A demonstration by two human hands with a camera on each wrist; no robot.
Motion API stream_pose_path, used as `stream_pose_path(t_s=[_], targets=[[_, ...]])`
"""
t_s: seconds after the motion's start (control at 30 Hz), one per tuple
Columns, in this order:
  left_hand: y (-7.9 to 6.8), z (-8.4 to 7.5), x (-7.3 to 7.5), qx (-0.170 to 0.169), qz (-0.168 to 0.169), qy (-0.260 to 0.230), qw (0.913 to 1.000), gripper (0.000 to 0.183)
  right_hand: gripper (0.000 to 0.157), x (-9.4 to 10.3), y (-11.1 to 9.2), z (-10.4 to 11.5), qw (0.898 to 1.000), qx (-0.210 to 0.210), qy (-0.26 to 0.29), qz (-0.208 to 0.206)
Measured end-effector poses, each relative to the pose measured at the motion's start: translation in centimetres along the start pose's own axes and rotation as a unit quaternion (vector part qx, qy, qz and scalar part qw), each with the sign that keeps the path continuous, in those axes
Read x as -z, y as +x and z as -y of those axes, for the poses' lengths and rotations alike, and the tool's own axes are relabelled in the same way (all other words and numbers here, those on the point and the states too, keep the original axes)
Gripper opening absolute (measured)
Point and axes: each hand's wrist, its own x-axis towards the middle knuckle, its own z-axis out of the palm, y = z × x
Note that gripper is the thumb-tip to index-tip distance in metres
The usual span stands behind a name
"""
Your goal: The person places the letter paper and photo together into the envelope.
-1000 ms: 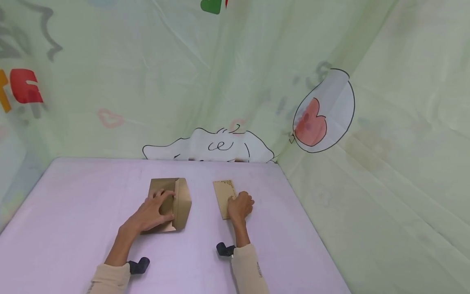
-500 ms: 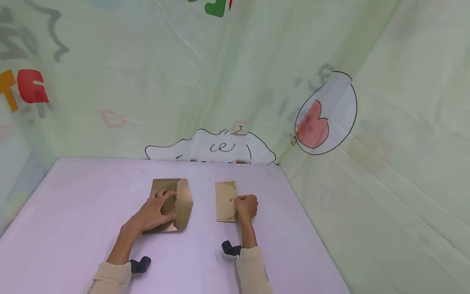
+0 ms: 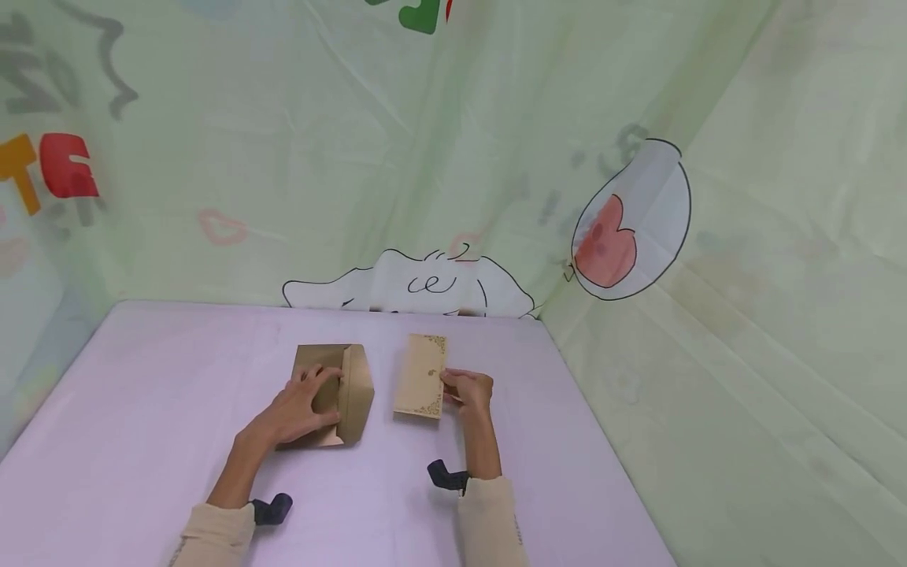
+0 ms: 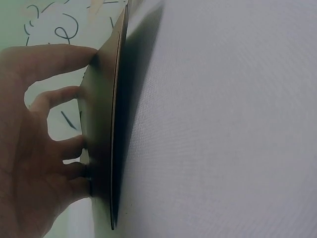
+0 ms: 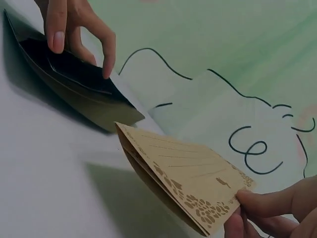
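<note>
My left hand (image 3: pixel 301 405) lies over a brown-gold envelope (image 3: pixel 357 398) with bent, spread fingers, thumb at the near end of the mouth and fingers farther back. The flap points right. In the right wrist view the envelope (image 5: pixel 106 116) bows and its dark mouth gapes. In the left wrist view the fingertips meet the envelope's (image 4: pixel 101 119) face. My right hand (image 3: pixel 469 387) pinches the right edge of a folded tan card (image 3: pixel 420 378) with gold-brown patterned corners. The card (image 5: pixel 183 163) is tilted above the table, its folded layers slightly parted and its left corner near the envelope.
A pale lilac cloth covers the table (image 3: pixel 340 512). Behind it and along the right hang light green curtains (image 3: pixel 319 157) with drawn figures. Each wrist wears a black camera mount (image 3: pixel 272 509).
My right hand has turned the card, raised it off the table and brought it left, closer to the envelope. My left hand and the envelope keep their place.
</note>
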Motion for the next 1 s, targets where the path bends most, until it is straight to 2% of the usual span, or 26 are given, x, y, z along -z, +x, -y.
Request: stream_pose_path(t_s=[0.17, 0.33, 0.57, 0.8, 1.0], targets=[[0.1, 0.2, 0.1, 0.002, -0.002, 0.002, 1.0000, 0.068, 0.018, -2.6, -1.0, -0.1, 0.998, -0.017, -0.007, 0.057], [0.2, 0.4, -0.1, 0.002, -0.006, 0.008, 0.9999, 0.068, 0.017, -4.9, -1.7, -0.8, 0.996, -0.011, -0.008, 0.084], [0.3, 0.4, -0.4, 0.010, 0.001, 0.006, 0.9999, 0.069, 0.019, -7.0, -2.3, -1.9, 0.994, -0.005, -0.020, 0.103], [0.5, 0.5, -0.5, 0.016, 0.002, 0.011, 0.9998, 0.069, 0.021, -8.3, -3.1, -1.8, 0.992, -0.006, -0.028, 0.119], [0.4, 0.4, -0.4, 0.012, 0.001, 0.008, 0.9999, 0.068, 0.020, -9.5, -3.8, -2.0, 0.991, 0.018, -0.031, 0.128]])
